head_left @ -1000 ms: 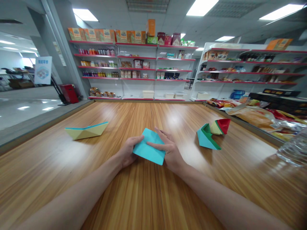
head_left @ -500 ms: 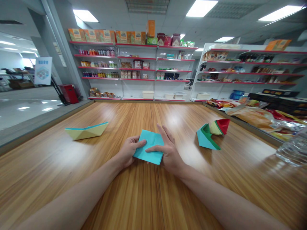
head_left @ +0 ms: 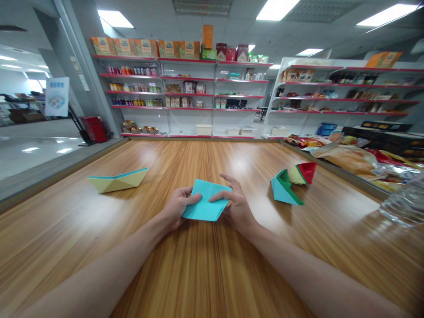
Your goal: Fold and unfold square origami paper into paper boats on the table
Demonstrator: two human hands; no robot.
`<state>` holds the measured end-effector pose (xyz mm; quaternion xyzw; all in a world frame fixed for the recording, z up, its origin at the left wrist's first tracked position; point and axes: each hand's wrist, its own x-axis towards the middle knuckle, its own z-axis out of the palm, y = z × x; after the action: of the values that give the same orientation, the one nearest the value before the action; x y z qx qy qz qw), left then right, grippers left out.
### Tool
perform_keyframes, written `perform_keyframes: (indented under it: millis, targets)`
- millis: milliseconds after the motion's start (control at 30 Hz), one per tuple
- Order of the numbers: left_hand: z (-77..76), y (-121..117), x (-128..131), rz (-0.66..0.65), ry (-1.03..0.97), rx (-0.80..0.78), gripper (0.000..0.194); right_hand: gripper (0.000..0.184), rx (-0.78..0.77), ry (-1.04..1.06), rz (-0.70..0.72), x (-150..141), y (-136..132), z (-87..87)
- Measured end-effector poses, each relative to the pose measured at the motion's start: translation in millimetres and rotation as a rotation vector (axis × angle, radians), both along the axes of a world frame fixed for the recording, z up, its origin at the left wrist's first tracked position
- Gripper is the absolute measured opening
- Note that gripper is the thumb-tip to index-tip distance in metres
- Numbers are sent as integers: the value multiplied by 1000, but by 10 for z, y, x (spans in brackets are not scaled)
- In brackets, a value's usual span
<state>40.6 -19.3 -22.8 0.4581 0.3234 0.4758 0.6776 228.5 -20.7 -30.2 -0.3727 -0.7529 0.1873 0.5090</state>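
A folded sheet of light blue paper [head_left: 203, 205] is held between both hands, just above the wooden table. My left hand [head_left: 177, 205] grips its left side, thumb on top and fingers underneath. At the right side, my right hand [head_left: 239, 205] pinches the paper, its thumb lying across the top face and its other fingers behind; the index finger sticks out past the edge. A yellow paper boat with a blue rim [head_left: 119, 181] sits to the left. On the right stand a blue and green folded paper piece [head_left: 285, 190] and a yellow and red one [head_left: 303, 172], close together.
The wooden table [head_left: 159, 274] has a raised edge. A clear plastic container [head_left: 404, 201] is at the right. Beyond the right edge lie packaged snacks [head_left: 351, 161]. Stocked shelves [head_left: 185, 95] and a red box [head_left: 93, 129] stand behind.
The blue paper has tilted and its right side has lifted a little. My right thumb has slid rightward toward the edge, and the right fingers have curled in more.
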Motion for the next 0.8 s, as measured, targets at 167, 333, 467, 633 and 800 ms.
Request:
perform_keyframes:
  millis: [167,333,467,633,800]
  targets:
    - [35,-33,12,7,11,28,51,13,-215,143,201,1,58,-56]
    - [55,-45,25,44,21,8,45,10,-285,195,173,27,84,-43]
    - [35,-3,1,84,32,-74,28,14,-386,351,196,18,72,27]
    - [33,-10,14,120,105,-94,9,16,-419,476,259,4,71,52]
    - [6,-46,15,95,133,-4,10,12,-392,479,315,0,69,42]
